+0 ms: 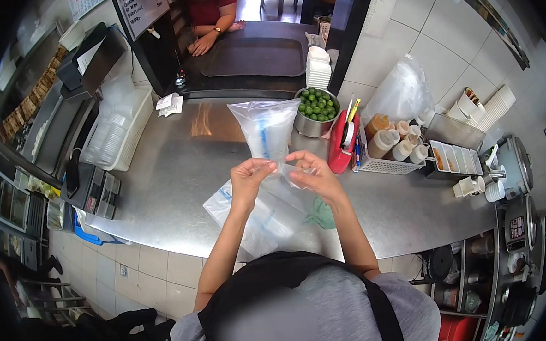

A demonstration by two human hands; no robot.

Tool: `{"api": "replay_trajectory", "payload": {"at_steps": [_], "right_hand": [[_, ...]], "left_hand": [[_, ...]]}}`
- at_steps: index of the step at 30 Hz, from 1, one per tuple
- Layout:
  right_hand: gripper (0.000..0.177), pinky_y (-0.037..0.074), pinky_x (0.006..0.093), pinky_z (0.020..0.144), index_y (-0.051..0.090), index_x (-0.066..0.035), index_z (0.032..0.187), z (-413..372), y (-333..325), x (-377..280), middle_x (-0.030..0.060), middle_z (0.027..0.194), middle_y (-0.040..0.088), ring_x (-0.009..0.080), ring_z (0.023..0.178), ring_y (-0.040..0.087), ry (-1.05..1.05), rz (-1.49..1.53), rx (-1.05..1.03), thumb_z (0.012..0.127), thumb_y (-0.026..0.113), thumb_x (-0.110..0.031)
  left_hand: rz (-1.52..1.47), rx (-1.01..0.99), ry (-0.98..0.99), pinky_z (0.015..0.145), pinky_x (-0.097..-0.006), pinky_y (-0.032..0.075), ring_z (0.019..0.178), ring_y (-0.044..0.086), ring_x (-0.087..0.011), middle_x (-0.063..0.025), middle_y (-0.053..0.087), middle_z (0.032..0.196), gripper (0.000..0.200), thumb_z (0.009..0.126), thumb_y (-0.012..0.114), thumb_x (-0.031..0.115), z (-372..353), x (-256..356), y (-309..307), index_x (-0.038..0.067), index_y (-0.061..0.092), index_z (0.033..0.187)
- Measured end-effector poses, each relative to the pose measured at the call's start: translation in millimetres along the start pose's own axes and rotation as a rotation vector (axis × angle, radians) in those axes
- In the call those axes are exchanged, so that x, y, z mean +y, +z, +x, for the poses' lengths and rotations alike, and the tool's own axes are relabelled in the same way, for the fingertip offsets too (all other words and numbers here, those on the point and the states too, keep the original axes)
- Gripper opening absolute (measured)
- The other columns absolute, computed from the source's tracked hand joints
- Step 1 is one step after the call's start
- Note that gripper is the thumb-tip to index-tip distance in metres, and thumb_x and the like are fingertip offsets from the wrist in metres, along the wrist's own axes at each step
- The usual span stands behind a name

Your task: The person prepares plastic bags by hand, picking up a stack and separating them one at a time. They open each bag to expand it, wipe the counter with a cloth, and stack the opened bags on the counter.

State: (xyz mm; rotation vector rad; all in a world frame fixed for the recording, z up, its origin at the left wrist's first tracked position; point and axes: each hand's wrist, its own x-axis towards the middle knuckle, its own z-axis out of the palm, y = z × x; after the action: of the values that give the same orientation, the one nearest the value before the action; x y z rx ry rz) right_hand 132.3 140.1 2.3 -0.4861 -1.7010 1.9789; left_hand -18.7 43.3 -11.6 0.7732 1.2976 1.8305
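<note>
A clear plastic bag (267, 123) with blue print fans out over the steel counter, beyond my hands. My left hand (248, 180) pinches its gathered near part between thumb and fingers. Close beside it, my right hand (316, 177) has its fingers curled on the same thin plastic. Beneath my wrists, more flat clear plastic bags (267, 218) with blue marks lie on the counter. A crumpled green plastic bag (320, 213) lies just under my right forearm.
A pot of green limes (318, 106), a red tape dispenser (344, 141) and a basket of sauce bottles (389, 161) stand right of my hands. A white basket of clear containers (132, 129) is at left. Across the pass-through, a person rests a hand (202, 45) near a dark tray (254, 58).
</note>
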Motion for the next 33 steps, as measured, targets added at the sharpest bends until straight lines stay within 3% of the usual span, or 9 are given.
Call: {"api": "replay_trajectory", "payload": {"at_steps": [8, 10, 13, 16, 19, 22, 25, 28, 33], "right_hand": [[0.036, 0.038, 0.0192, 0.053, 0.055, -0.004, 0.108, 2, -6, 4, -0.0003, 0.071, 0.058, 0.0054, 0.063, 0.051, 0.152, 0.187, -0.316, 0.074, 0.066, -0.008], [0.035, 0.041, 0.0210, 0.056, 0.055, -0.004, 0.108, 3, -27, 25, 0.0031, 0.080, 0.060, 0.0075, 0.068, 0.053, 0.097, -0.020, -0.580, 0.075, 0.066, -0.010], [0.029, 0.045, 0.0230, 0.059, 0.057, -0.002, 0.103, 6, -32, 32, 0.0065, 0.088, 0.061, 0.0093, 0.071, 0.055, -0.050, 0.037, -0.596, 0.077, 0.064, -0.014], [0.024, 0.047, 0.0231, 0.060, 0.060, 0.002, 0.094, 9, -17, 17, 0.0078, 0.086, 0.061, 0.0110, 0.068, 0.056, 0.045, 0.673, -0.173, 0.079, 0.062, -0.017], [0.022, 0.046, 0.0244, 0.052, 0.061, 0.003, 0.089, 8, -17, 23, 0.0095, 0.079, 0.061, 0.0124, 0.059, 0.057, 0.103, 0.717, -0.304, 0.080, 0.062, -0.016], [0.021, 0.045, 0.0252, 0.045, 0.059, 0.004, 0.088, 15, -30, 24, 0.0106, 0.074, 0.061, 0.0129, 0.051, 0.055, 0.277, 0.132, -0.746, 0.080, 0.062, -0.016], [0.020, 0.042, 0.0229, 0.041, 0.059, 0.005, 0.087, 15, -39, 23, 0.0099, 0.070, 0.061, 0.0118, 0.044, 0.052, -0.225, 0.483, -0.563, 0.080, 0.061, -0.013], [0.016, 0.042, 0.0198, 0.042, 0.060, 0.005, 0.086, 26, -38, -17, 0.0108, 0.071, 0.062, 0.0111, 0.048, 0.054, -0.305, 0.645, -0.475, 0.080, 0.060, -0.010], [0.011, 0.044, 0.0219, 0.051, 0.060, 0.002, 0.086, 63, -17, -79, 0.0056, 0.070, 0.060, 0.0097, 0.058, 0.056, -0.317, 0.028, 0.088, 0.079, 0.061, -0.007]], "left_hand": [[0.364, 0.039, 0.160, 0.050, -0.0200, 0.039, 0.055, 0.047, -0.0043, 0.0009, 0.054, 0.059, 0.024, 0.080, 0.064, 0.021, 4, 1, -8, 0.002, 0.059, 0.066], [0.005, -0.024, 0.038, 0.046, -0.0198, 0.036, 0.051, 0.045, -0.0039, 0.0026, 0.050, 0.055, 0.028, 0.082, 0.061, 0.025, 5, 6, -9, 0.005, 0.056, 0.063], [-0.264, -0.125, -0.258, 0.042, -0.0182, 0.032, 0.046, 0.041, -0.0033, 0.0041, 0.045, 0.053, 0.030, 0.085, 0.056, 0.029, -4, 28, -7, 0.008, 0.053, 0.064], [-0.152, -0.318, -0.438, 0.038, -0.0159, 0.030, 0.044, 0.039, -0.0022, 0.0054, 0.042, 0.051, 0.029, 0.087, 0.053, 0.031, 0, 18, -13, 0.009, 0.053, 0.067], [-0.364, -0.556, -0.473, 0.038, -0.0143, 0.029, 0.043, 0.038, -0.0015, 0.0063, 0.042, 0.053, 0.027, 0.088, 0.051, 0.031, 8, 27, -27, 0.010, 0.053, 0.071], [-0.217, -0.620, -0.385, 0.041, -0.0145, 0.032, 0.048, 0.040, -0.0009, 0.0059, 0.047, 0.061, 0.023, 0.087, 0.053, 0.028, 12, 25, -22, 0.008, 0.055, 0.077], [-0.049, -0.673, -0.252, 0.046, -0.0164, 0.036, 0.057, 0.044, -0.0001, 0.0037, 0.052, 0.072, 0.014, 0.086, 0.055, 0.021, 9, 34, -6, 0.007, 0.056, 0.087], [-0.200, -0.673, 0.004, 0.052, -0.0187, 0.039, 0.066, 0.047, -0.0014, 0.0014, 0.056, 0.080, 0.014, 0.084, 0.056, 0.013, 18, 53, -8, 0.008, 0.057, 0.096], [0.353, -0.189, 0.315, 0.059, -0.0217, 0.043, 0.074, 0.055, -0.0081, -0.0046, 0.060, 0.088, 0.019, 0.080, 0.058, 0.007, 59, 98, 4, 0.006, 0.058, 0.098]]}}
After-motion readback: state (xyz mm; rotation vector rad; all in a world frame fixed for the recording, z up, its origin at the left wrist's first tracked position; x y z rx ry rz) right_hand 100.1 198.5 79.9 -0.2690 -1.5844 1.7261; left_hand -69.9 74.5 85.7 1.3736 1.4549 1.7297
